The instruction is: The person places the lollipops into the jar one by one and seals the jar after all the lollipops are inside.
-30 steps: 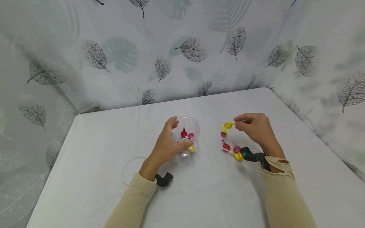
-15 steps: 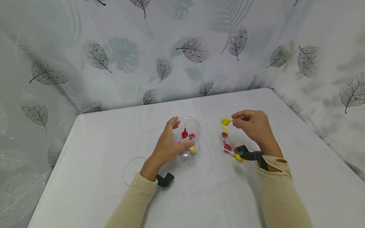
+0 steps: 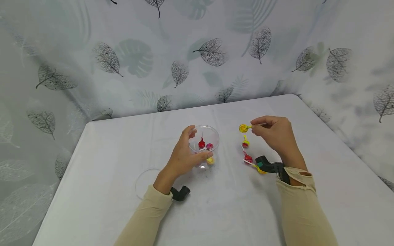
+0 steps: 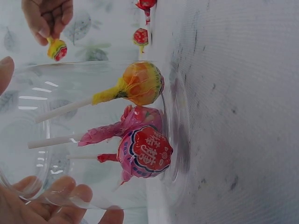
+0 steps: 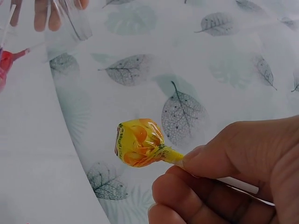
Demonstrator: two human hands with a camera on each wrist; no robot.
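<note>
My left hand (image 3: 184,155) grips a clear plastic jar (image 3: 215,138) round its side, fingers behind and thumb in front. Inside the jar are several wrapped lollipops, among them a yellow-orange lollipop (image 4: 142,84) and a pink and red lollipop (image 4: 147,151), sticks pointing toward the open mouth. Right of the jar and above the table, my right hand (image 3: 274,133) pinches a yellow lollipop (image 5: 140,142) by its stick, just below the wrapper. The candy end points left toward the jar, apart from it.
On the white table (image 3: 227,212), several lollipops lie below my right hand, including a red lollipop (image 3: 248,159) and a yellow and red lollipop (image 3: 245,142). A clear round lid (image 3: 137,181) lies left of my left forearm. A leaf-patterned curtain (image 3: 138,85) hangs behind the table.
My right hand has lifted the yellow lollipop up off the table and slightly to the left. My left hand stays on the jar. The view has shifted slightly.
</note>
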